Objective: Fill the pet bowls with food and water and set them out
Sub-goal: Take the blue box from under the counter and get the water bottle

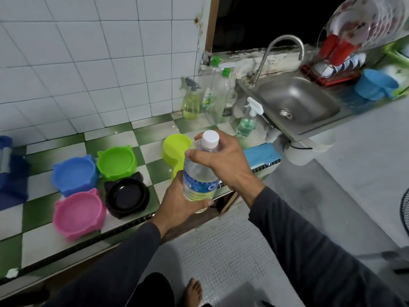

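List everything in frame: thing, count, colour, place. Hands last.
pet bowls: 4, blue, green, pink, black; clustered on checkered counter, left
scoop: 1, lime, counter behind the bottle
water bottle: 1, clear, white cap on; held above counter edge
spray bottles: 2, yellowish by wall, greenish by sink
soap bottles: 2, clear, green caps, by wall
cloth: 1, blue, counter near sink
sink: 1, steel, with tap, right
dish rack: 1, red, plates above, behind sink
tub: 1, blue, far right
counter: 1, green-white checks
left hand: grips bottle base
right hand: grips bottle neck below cap
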The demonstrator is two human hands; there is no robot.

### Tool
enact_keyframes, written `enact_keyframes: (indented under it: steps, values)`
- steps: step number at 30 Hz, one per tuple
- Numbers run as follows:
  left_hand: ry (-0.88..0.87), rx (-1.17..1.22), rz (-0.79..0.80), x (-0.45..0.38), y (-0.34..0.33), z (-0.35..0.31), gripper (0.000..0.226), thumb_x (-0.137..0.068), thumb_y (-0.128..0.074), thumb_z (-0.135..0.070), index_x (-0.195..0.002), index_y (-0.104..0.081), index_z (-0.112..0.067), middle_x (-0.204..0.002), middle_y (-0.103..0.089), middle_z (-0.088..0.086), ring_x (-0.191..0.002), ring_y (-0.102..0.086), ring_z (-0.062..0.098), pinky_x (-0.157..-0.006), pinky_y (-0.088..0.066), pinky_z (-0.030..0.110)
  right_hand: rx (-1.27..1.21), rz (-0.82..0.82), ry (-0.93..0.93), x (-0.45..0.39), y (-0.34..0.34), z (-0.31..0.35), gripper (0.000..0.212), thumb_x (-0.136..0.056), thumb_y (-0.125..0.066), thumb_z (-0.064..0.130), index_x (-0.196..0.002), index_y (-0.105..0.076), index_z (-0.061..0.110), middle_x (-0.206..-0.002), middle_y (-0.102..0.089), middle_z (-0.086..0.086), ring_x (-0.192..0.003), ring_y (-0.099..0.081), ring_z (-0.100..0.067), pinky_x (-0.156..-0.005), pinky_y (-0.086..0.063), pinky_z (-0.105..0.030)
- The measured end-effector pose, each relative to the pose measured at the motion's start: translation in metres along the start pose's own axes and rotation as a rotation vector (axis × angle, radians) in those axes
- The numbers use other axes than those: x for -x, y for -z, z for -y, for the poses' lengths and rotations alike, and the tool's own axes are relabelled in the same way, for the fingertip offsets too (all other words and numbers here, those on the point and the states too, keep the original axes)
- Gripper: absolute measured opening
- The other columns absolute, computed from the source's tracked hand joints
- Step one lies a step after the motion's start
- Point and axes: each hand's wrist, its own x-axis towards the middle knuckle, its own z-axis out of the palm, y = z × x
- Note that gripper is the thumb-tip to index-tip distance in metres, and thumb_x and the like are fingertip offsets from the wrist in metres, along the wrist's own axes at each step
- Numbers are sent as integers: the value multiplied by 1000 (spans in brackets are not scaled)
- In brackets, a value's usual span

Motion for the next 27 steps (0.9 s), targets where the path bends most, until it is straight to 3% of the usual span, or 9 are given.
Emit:
enact_keyframes:
  steps: [3,8,10,13,16,18,21,27]
  values:
    - [-12,-1,30,-30,-7,0,92,-62,-96,-52,-138,-47,-34,-134,-66,-10,-123,-65,11,-102,-55,47,13,-10,15,-26,8,-12,47,-67,-91,34,-92,-65,3,-89,-67,-16,-81,-64,-32,-75,-55,-48]
    - [-18,6,66,-77,-15,-1,87,-63,-96,-41,-133,-44,-45,-131,-65,-23,-123,-63,3,-99,-54,26,9,-13,-27,-69,19,-25,43,-68,-92,31,-94,-67,8,-90,-69,-11,-74,-61,-9,-76,-57,-43]
    - [-11,15,77,-95,-16,3,88,-63,-98,-36,-133,-45,-42,-130,-66,-19,-121,-64,4,-97,-54,26,15,-26,-37,-83,22,-27,40,-69,-92,31,-94,-68,10,-88,-70,-6,-74,-61,-7,-74,-57,-38]
    - [12,-17,107,-122,-16,8,89,-62,-100,-30,-131,-45,-42,-128,-67,-16,-117,-64,-1,-89,-51,16,12,-40,-52,-104,25,-31,39,-70,-91,30,-94,-68,10,-88,-71,-4,-75,-64,-10,-73,-57,-34]
    - [19,-40,139,-146,-13,15,91,-62,-100,-29,-133,-46,-41,-128,-68,-14,-116,-64,1,-93,-54,22,-1,-64,-63,-123,27,-38,40,-70,-91,31,-96,-68,11,-88,-72,-3,-81,-69,-19,-74,-58,-36]
    - [36,-64,155,-163,-11,20,91,-61,-101,-33,-134,-48,-41,-127,-68,-16,-116,-65,2,-95,-55,28,-9,-71,-69,-136,27,-44,39,-70,-92,30,-97,-69,13,-85,-72,2,-75,-67,-10,-71,-56,-29]
    - [60,-93,154,-178,-10,24,85,-60,-101,-33,-127,-50,-45,-120,-70,-24,-110,-66,-3,-90,-55,21,-16,-80,-61,-150,27,-52,35,-70,-92,27,-96,-70,17,-80,-69,12,-73,-62,1,-67,-52,-16]
    - [114,-91,159,-206,-18,36,80,-61,-101,-26,-120,-52,-46,-115,-68,-33,-104,-67,-7,-85,-55,16,-26,-65,-67,-179,28,-74,34,-70,-92,25,-96,-70,19,-86,-71,7,-77,-63,-2,-70,-53,-18]
